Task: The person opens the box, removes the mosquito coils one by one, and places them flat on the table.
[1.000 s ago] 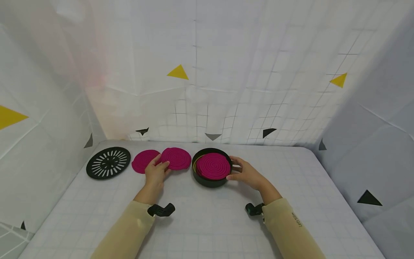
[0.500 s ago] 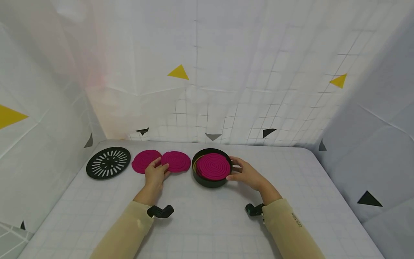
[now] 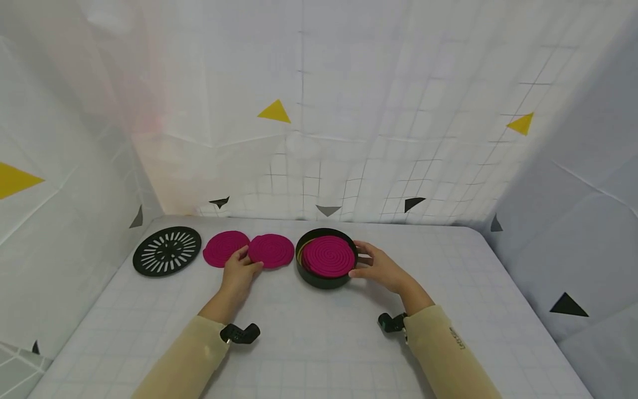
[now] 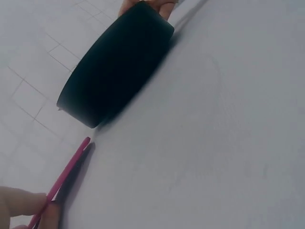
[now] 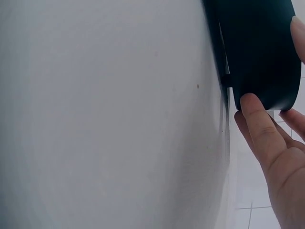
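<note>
A magenta spiral disc (image 3: 271,251) is pinched at its near left edge by the left hand (image 3: 238,277). In the left wrist view the same disc (image 4: 64,174) stands tilted just over the surface, between thumb and fingers. A second magenta disc (image 3: 223,248) lies behind the left fingertips. The right hand (image 3: 382,270) rests curved against the right side of a round dark holder (image 3: 324,282), which contains another magenta disc (image 3: 330,256) and a yellowish edge. In the right wrist view the fingers of that hand (image 5: 274,148) touch the holder's dark wall (image 5: 262,52).
A black slotted round plate (image 3: 166,251) lies at the far left of the white table (image 3: 319,354). White sheets with yellow and dark triangles stand behind the table and on both sides.
The left hand has drawn slightly toward the person and to the left, and the pinched disc has come down nearer the table. The right hand and the dark holder have stayed in place.
</note>
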`<state>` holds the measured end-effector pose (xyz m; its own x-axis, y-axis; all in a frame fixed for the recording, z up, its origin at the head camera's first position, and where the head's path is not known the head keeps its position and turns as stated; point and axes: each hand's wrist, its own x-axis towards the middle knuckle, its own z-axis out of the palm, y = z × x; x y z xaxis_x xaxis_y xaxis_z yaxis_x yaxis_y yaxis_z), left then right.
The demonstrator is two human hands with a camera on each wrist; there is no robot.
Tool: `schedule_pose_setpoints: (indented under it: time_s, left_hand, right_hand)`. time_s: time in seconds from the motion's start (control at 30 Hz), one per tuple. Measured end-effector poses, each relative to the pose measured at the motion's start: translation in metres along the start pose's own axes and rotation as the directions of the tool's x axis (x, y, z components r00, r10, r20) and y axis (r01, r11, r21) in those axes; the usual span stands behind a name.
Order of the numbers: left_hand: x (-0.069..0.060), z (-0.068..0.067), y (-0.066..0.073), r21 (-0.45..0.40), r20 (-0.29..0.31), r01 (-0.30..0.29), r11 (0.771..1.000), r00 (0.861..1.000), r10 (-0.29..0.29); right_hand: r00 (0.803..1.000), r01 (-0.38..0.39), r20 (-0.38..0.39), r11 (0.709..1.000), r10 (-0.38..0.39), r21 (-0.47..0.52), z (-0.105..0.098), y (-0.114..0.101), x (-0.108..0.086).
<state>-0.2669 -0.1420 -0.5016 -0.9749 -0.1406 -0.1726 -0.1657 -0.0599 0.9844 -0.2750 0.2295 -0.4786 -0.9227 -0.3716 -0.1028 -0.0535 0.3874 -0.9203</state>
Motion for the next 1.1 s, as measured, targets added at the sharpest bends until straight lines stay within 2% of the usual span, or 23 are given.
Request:
schedule_pose_setpoints:
  time_s: [0.07, 0.17, 0.3, 0.4, 0.67, 0.93, 1.1]
  left_hand:
    - [-0.0005, -0.0025, -0.0004, 0.081, 0.017, -0.021, 0.996, 1.000, 0.019]
    - [-0.0006, -0.0058, 0.0001, 0.209, 0.021, -0.044, 0.977, 0.999, 0.040]
    - [0.0005, -0.0086, 0.0011, 0.313, 0.022, -0.074, 0.947, 0.997, 0.071]
    - [0.0014, -0.0092, 0.0014, 0.335, 0.033, -0.094, 0.938, 0.996, 0.088]
    - [0.0016, -0.0093, 0.0027, 0.367, 0.025, -0.099, 0.925, 0.995, 0.097]
    - [-0.0014, -0.0101, 0.0047, 0.470, -0.025, -0.090, 0.878, 0.993, 0.116]
    - [-0.0022, -0.0097, 0.0054, 0.505, -0.033, -0.114, 0.855, 0.988, 0.151]
  right_hand:
    - [1.000, -0.002, -0.003, 1.000, 0.002, -0.012, 0.0001, 0.0007, 0.0001]
    - [1.000, 0.000, 0.001, 1.000, 0.000, -0.003, 0.0002, 0.0006, 0.0001]
    - [1.000, 0.003, 0.008, 1.000, -0.004, 0.018, 0.0012, -0.0019, -0.0002]
    - [1.000, 0.002, 0.004, 1.000, -0.002, 0.015, 0.0013, -0.0033, -0.0005]
    - [1.000, -0.007, -0.004, 1.000, 0.007, 0.005, 0.0004, -0.0024, 0.0000]
    - [1.000, -0.010, -0.003, 1.000, 0.010, 0.004, 0.0008, 0.0006, 0.0013]
    - [1.000, -0.010, -0.005, 1.000, 0.010, -0.005, 0.0006, -0.0016, 0.0000]
